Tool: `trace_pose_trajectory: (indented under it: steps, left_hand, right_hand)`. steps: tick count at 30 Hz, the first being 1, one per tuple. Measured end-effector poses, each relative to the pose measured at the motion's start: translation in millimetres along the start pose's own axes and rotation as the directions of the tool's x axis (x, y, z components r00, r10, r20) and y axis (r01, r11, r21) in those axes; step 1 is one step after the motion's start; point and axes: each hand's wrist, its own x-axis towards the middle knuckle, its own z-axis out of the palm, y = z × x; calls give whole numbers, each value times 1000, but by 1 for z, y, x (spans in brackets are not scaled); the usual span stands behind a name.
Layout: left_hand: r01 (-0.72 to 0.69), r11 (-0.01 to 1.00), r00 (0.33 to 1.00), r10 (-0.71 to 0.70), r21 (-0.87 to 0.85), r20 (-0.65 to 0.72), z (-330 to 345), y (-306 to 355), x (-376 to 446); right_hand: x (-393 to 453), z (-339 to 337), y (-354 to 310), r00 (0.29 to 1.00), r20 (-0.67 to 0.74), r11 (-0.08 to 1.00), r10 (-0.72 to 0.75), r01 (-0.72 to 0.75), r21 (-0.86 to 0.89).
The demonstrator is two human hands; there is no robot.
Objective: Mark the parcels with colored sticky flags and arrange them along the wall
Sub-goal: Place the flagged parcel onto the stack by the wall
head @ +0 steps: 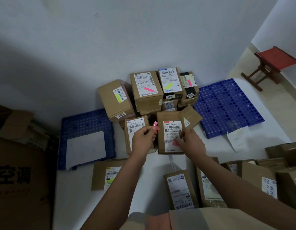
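At far left a large dark carton (pixel 19 176) stands beside a blue pallet (pixel 87 123). The left hand (pixel 143 138) pinches a strip of pink sticky flags (pixel 156 126) above a parcel (pixel 135 128). Just right, the right hand (pixel 189 141) presses a pink flag (pixel 174 143) with straightened fingers onto the label of the middle parcel (pixel 170 128). Beyond them, flagged parcels (pixel 145 87) are stacked against the wall (pixel 110 39).

Brown cardboard parcels (pixel 148 90) bear white labels with pink (pixel 148 89) or yellow flags (pixel 168 86). Perforated blue pallets (pixel 226 105); red stool (pixel 275 59).
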Motion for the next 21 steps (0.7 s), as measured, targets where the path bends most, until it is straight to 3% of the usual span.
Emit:
trace_pose_trajectory:
  steps: [3,5,7,17,21]
  left_hand:
    - [38,999,997,-37,-6,73,2,0,-2]
    - [56,998,991,-55,-5,121,6,-2,-4]
    - [41,999,989,-45,35,141,12,-3,-7]
    - [-74,986,976,40,149,215,28,-3,-20]
    - [-70,993,972,46,96,229,26,-4,-22]
  right_hand:
    - [0,-6,-5,998,-60,967,13,3,255]
    - [-6,-13,-14,998,53,839,33,-56,541]
    - [-14,-17,-23,992,123,720,2,-86,689]
    - [-29,-30,-29,994,106,654,21,-94,750]
    - [-36,-34,-28,986,145,508,79,-165,845]
